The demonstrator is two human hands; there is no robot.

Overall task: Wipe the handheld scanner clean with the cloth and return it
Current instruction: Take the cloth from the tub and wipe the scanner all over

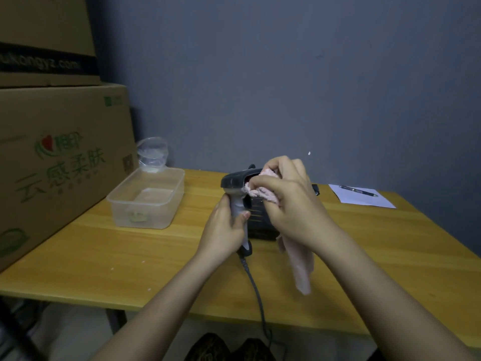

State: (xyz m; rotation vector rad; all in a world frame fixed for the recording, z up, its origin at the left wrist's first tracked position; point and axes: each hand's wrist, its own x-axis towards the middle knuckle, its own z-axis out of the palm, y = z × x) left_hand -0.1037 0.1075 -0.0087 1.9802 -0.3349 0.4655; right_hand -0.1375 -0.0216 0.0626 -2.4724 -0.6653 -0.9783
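cardboard box (pixel 62 162) (green chinese print)

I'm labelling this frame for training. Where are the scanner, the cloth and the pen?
scanner (pixel 234 180): head view, on its dark head.
cloth (pixel 302 267): head view, on the hanging end.
pen (pixel 359 191): head view, mid-barrel, lying on paper.

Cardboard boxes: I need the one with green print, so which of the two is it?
The lower cardboard box, beside the plastic tub. The upper box stacked on it carries a black band with pale lettering instead.

A single head-worn wide-angle view looks forward and down, close over the yellow wooden table (pixel 130 256), facing the grey wall (pixel 286 74).
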